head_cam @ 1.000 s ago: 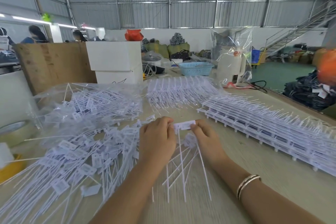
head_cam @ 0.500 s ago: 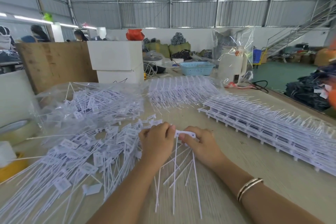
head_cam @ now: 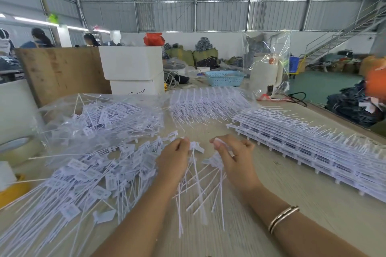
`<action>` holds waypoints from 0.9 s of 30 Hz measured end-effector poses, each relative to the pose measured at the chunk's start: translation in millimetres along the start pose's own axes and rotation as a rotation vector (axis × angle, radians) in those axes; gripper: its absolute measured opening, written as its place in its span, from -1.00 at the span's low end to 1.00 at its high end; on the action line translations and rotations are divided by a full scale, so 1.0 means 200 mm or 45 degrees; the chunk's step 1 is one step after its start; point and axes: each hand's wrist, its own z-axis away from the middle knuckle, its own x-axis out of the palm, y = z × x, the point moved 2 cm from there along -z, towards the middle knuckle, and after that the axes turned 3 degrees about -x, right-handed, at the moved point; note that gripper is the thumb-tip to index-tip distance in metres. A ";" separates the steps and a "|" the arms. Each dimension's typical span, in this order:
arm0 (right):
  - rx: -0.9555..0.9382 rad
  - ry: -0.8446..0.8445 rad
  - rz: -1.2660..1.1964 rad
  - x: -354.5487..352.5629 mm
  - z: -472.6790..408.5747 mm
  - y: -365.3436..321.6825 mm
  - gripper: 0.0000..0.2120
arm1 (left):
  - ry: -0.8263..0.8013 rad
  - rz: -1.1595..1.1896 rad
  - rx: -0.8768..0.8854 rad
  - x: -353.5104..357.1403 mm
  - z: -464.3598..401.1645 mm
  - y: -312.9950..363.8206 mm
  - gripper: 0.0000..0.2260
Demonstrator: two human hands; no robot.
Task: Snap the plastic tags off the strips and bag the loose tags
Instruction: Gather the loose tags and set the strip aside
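My left hand [head_cam: 174, 159] grips a small bunch of white plastic tags [head_cam: 195, 148], whose long thin tails hang down towards me. My right hand [head_cam: 234, 156], a short gap to the right, pinches a small white piece [head_cam: 218, 142] between thumb and forefinger, and more tags [head_cam: 213, 161] sit under its palm. A heap of loose tags [head_cam: 87, 177] covers the table on the left. Behind it lies a clear bag [head_cam: 100, 117] part-filled with tags. Stacked white strips [head_cam: 309, 148] with tags still attached run along the right.
A second clear bag of tags [head_cam: 208, 104] lies at the table's back. White boxes [head_cam: 131, 69], a blue basket [head_cam: 224, 78] and a white appliance under plastic [head_cam: 265, 75] stand behind. A tape roll [head_cam: 14, 148] and a yellow object [head_cam: 12, 190] sit at the left edge.
The white strip piece that both hands held together has come apart. My hands have moved away from each other, the left keeping the tags, the right keeping a small piece.
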 end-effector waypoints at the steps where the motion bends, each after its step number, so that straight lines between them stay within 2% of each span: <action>1: 0.074 -0.018 -0.058 -0.01 0.00 0.00 -0.83 | 0.028 -0.011 0.019 -0.01 0.00 -0.01 -0.66; 4: 0.318 -0.113 -0.115 -0.02 0.00 0.06 -0.82 | 0.052 -0.002 0.145 -0.01 0.01 0.00 -0.64; 7: 0.438 -0.168 0.048 0.00 -0.01 0.10 -0.79 | 0.114 -0.175 0.322 0.02 0.04 0.02 -0.63; 10: 0.555 -0.284 0.423 0.03 -0.01 0.15 -0.53 | 0.213 -0.287 0.449 0.04 0.04 0.02 -0.64; 11: 0.547 -0.292 0.454 0.03 0.00 0.15 -0.48 | 0.223 -0.301 0.463 0.04 0.04 0.02 -0.66; 14: 0.333 -0.244 0.190 0.04 0.00 0.09 -0.40 | 0.191 -0.303 0.470 0.06 0.04 0.01 -0.83; 16: 0.218 -0.327 0.090 0.05 0.01 0.05 -0.47 | 0.145 -0.290 0.468 0.08 0.04 0.00 -0.89; 18: 0.154 -0.394 0.080 0.06 0.00 0.04 -0.65 | 0.123 -0.278 0.471 0.09 0.04 0.00 -0.87; 19: 0.169 -0.375 0.016 0.06 0.00 0.05 -0.72 | 0.126 -0.270 0.475 0.08 0.04 0.00 -0.85; 21: 0.324 -0.260 -0.151 0.03 -0.01 0.06 -0.64 | 0.172 -0.265 0.498 0.06 0.03 0.01 -0.82; 24: 0.570 -0.131 -0.287 0.00 -0.01 0.10 -0.68 | 0.284 -0.445 0.571 0.02 0.03 0.01 -0.79; 27: 0.523 -0.178 -0.267 0.00 0.00 0.10 -0.71 | 0.221 -0.613 0.594 0.03 0.04 0.01 -0.79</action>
